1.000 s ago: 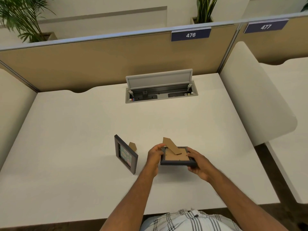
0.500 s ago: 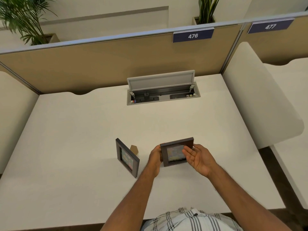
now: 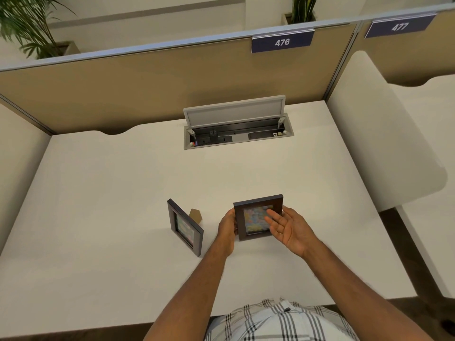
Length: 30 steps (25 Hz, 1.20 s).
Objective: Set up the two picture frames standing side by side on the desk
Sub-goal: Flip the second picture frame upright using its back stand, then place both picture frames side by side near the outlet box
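Observation:
One dark picture frame stands upright on the white desk, turned edge-on to me, with its cardboard easel showing behind it. To its right, a second dark frame faces me, tilted back, picture side up. My left hand grips that second frame by its left edge. My right hand is flat with fingers apart, palm towards the frame's front right side, partly covering it. Whether the second frame's bottom edge rests on the desk is unclear.
An open cable box with raised grey lid is sunk into the desk's far middle. A tan partition marked 476 backs the desk. A white side panel bounds the right, another the left. Plants stand beyond the partition.
The second frame was back side up with its easel showing; it has been turned over so the picture faces me. My right hand let go and opened flat in front of it.

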### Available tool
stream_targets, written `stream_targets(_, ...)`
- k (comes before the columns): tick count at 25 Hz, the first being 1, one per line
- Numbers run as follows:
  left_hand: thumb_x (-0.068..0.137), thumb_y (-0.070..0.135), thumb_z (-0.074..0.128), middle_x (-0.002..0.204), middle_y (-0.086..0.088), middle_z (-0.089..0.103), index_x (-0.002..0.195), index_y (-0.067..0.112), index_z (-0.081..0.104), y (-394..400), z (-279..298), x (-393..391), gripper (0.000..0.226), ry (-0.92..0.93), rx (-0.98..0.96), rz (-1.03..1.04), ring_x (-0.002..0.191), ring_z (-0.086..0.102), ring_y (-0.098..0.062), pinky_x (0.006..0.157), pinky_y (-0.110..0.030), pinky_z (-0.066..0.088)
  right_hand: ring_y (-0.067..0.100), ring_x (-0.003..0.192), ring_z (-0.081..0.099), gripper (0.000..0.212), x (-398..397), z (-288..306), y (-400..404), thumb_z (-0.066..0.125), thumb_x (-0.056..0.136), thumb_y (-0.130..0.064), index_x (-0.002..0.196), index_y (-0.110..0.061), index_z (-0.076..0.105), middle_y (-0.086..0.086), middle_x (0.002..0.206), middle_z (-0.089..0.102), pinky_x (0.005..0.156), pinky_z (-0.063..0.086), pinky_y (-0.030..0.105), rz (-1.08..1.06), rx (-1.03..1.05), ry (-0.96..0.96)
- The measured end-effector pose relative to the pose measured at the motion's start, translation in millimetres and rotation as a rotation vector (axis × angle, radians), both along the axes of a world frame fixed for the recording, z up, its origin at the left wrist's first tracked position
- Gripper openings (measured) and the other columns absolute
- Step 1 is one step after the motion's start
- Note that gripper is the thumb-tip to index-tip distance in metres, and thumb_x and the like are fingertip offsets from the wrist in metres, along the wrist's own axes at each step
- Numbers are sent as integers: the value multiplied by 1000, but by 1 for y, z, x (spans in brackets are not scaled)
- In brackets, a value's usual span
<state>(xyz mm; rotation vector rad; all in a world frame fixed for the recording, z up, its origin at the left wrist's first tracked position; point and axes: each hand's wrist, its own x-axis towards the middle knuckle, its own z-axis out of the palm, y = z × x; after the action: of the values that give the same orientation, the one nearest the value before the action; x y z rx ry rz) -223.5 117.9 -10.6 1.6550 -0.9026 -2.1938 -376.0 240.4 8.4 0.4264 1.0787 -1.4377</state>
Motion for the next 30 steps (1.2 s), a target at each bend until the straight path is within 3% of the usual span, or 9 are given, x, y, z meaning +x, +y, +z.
stream_targets(6,98,30,52,106,-8,72,98,20,71,6,8,4,22,-38,-43,7,97,65,-23,96,-40,52,17,88,78,27,5,1,7,61,95,-33,115,-17,67,4,105,80,65,62,30,-28,20,22)
stream_targets(8,100,30,51,113,-4,70,110,22,70,8,9,8,23,-49,-62,20,104,64,-20,94,-33,50,18,84,76,22,8,2,10,63,93,-31,105,-15,70,4,97,80,64,61,30,-37,43,42)
stream_targets(11,105,23,43,131,-2,58,136,16,55,13,5,18,34,-84,-95,52,123,55,-25,107,-38,42,18,70,65,16,18,2,13,63,91,-26,90,-10,67,6,77,69,63,55,30,-80,158,127)
stream_targets(14,102,19,44,116,-7,58,119,13,57,28,2,29,23,-193,-123,92,105,56,-26,94,-38,46,14,58,48,8,33,-1,15,59,90,-21,89,-12,60,0,62,50,57,47,29,-97,230,212)
stream_targets(17,97,18,48,95,-7,66,98,13,62,44,4,40,15,-327,-185,-82,85,62,-23,82,-38,55,13,55,44,14,56,-2,12,55,92,-23,97,-14,64,-1,56,46,59,45,30,22,234,282)
stream_targets(21,93,26,50,56,-1,62,63,8,64,59,22,69,38,-199,-521,-365,51,56,-10,59,-36,55,15,57,44,10,93,-5,4,53,93,-22,91,-15,61,1,62,47,58,45,30,195,195,404)
stream_targets(25,96,26,52,49,-4,51,56,9,56,41,46,99,43,-73,-963,-281,45,46,-13,46,-30,41,19,70,59,16,128,-3,-9,60,91,-27,97,-15,68,6,79,62,66,51,31,402,104,470)
stream_targets(27,97,25,51,57,7,52,64,18,54,15,57,111,34,-145,-1159,-163,53,49,-12,49,-27,41,21,89,68,19,145,0,-22,62,93,-31,107,-21,70,3,99,70,76,54,32,498,57,529)
stream_targets(30,93,28,50,89,19,57,88,28,56,-29,65,129,8,-299,-1229,-6,90,53,-7,76,-20,45,15,114,61,32,166,2,-42,64,92,-30,124,-33,63,-5,123,64,93,53,34,623,-16,597)
